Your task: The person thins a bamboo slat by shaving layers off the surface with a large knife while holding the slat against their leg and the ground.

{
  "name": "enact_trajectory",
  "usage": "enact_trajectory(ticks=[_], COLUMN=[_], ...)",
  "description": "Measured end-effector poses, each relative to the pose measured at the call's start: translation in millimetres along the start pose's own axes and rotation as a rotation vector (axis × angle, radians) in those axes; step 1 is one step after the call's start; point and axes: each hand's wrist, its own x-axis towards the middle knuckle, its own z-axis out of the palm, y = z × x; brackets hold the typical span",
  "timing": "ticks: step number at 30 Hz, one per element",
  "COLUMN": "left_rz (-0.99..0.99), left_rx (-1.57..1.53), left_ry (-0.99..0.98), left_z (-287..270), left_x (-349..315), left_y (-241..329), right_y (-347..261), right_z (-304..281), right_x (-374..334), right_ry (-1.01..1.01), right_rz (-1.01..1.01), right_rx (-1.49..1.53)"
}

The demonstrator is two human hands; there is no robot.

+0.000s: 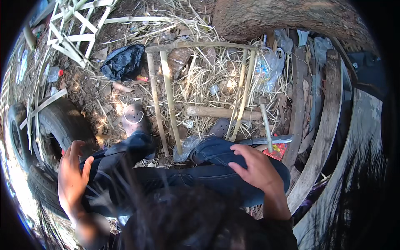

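Note:
My left hand [73, 176] hovers beside my left knee, near the tyres, holding nothing, with its thumb and fingers apart. Over my right thigh, my right hand [259, 170] is likewise unheld by anything, its fingers spread and slightly bent. In front of my knees stands a frame of bamboo sticks [200, 44], a crossbar with several legs pointing toward me. A hammer [265, 121] with a pale handle lies to the right of it. Just beyond my right hand is a long blade [273, 140], its near part hidden by my leg. A thick bamboo piece [223, 112] lies across the frame's middle.
Old tyres [62, 123] stand at the left. A black plastic bag [123, 62] and a lattice of pale strips [83, 25] lie farther off. Weathered planks [323, 137] run along the right, and a large tree trunk [287, 16] stands at the back. Straw-like shavings litter the ground.

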Motion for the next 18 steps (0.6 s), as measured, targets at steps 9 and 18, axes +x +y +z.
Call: enact_trajectory(ticks=[9,18], left_rz=[0.054,-0.021], left_rx=[0.007,0.150], left_ry=[-0.103,-0.315], left_z=[3.5,4.1], left_x=[6.0,12.0], left_y=[-3.5,-10.1], right_y=[-14.7,0.8], right_z=[-7.9,0.7], right_x=[15.0,-3.1], right_ry=[0.283,0.172], right_rz=[-0.268,-0.187], right_rx=[-0.124,-0.219])
